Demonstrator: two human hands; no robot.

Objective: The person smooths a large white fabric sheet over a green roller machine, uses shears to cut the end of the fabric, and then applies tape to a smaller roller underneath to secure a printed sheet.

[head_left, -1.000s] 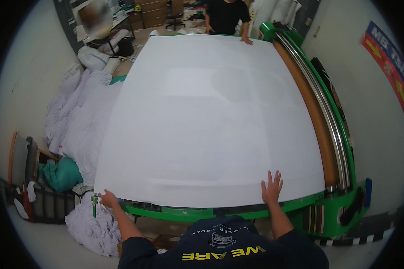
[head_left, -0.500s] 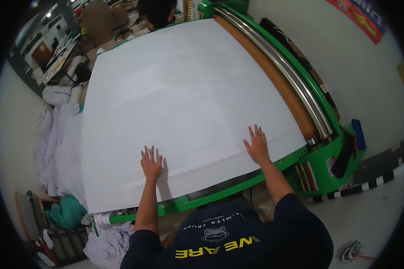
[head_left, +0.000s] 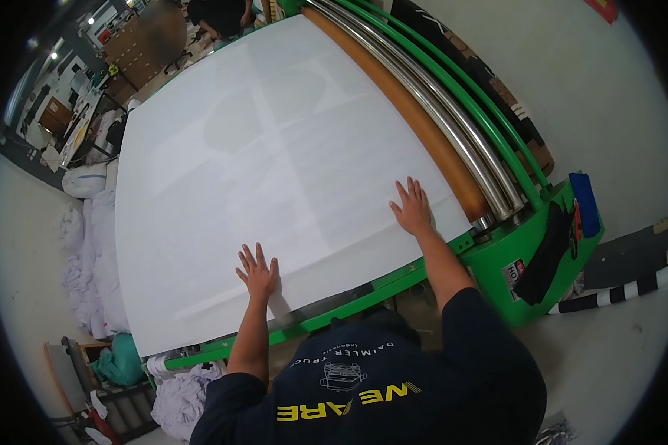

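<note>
A wide white sheet [head_left: 223, 193] covers the bed of a green-framed roller machine. My left hand [head_left: 259, 274] lies palm down on it near the front edge, fingers spread. Further right, my right hand [head_left: 411, 208] rests flat on the same sheet, fingers also apart, close to the near end of a brown roller [head_left: 416, 122]. Neither hand grips anything. Faint grey patches and soft creases show across the sheet. Along its front side runs the green frame bar [head_left: 326, 317], with a dark strip visible beside it.
Silver rollers [head_left: 453, 133] run beside the brown one. A green end housing [head_left: 527, 259] stands at right. White cloth heaps [head_left: 100, 259] lie at left, and more white cloth [head_left: 179, 404] sits below the front corner. Another person [head_left: 223, 16] is at the far edge.
My view has turned, so the machine appears shifted left. My right hand is somewhat closer to the brown roller. Both hands stay flat on the sheet. More of the other person's arms shows.
</note>
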